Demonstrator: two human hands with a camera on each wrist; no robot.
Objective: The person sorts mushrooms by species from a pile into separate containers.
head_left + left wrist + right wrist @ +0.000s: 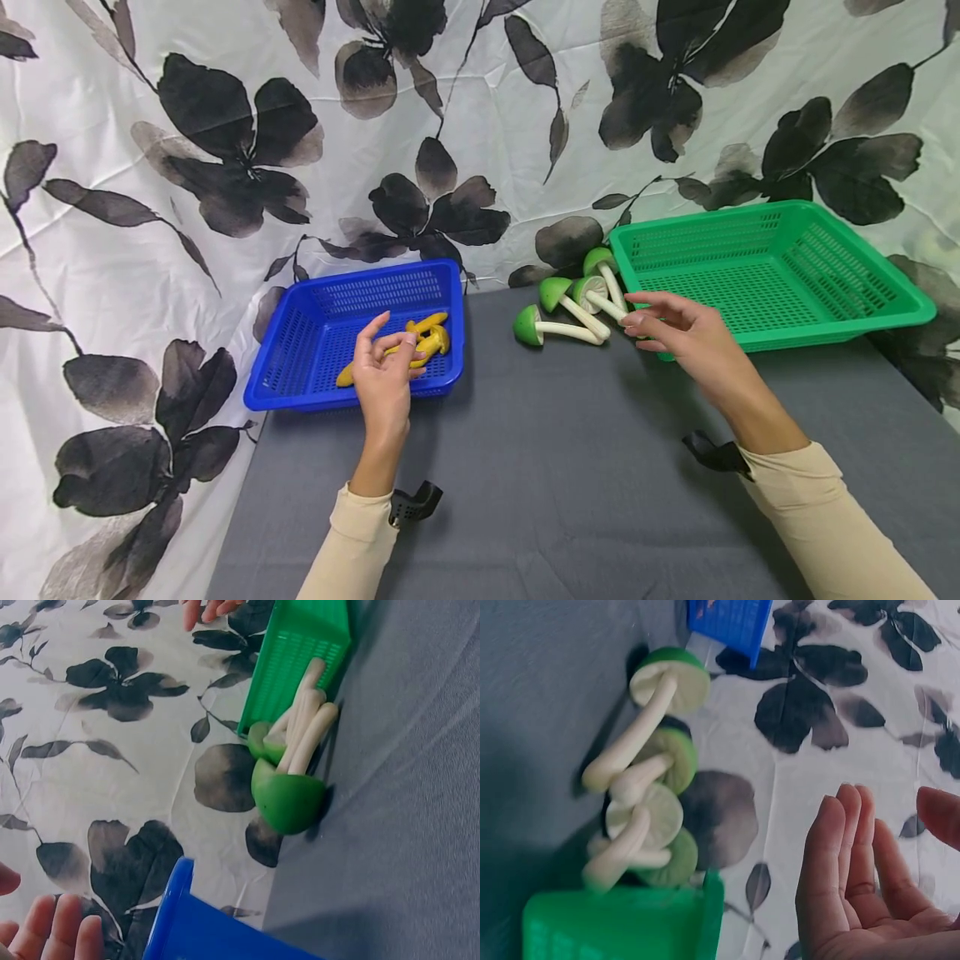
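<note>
Over the blue basket (352, 333): left hand (384, 379) relaxed, empty | right hand (686, 333) open, fingertips near 4 green mushrooms (573, 304)

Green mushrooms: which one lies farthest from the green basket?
The leftmost green mushroom, cap toward the blue basket. The other three cluster against the green basket corner, by the right hand.

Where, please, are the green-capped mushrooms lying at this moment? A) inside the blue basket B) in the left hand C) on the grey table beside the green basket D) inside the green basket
C: the green-capped mushrooms lie in a cluster on the grey table, just outside the left wall of the green basket, which holds none of them.
</note>
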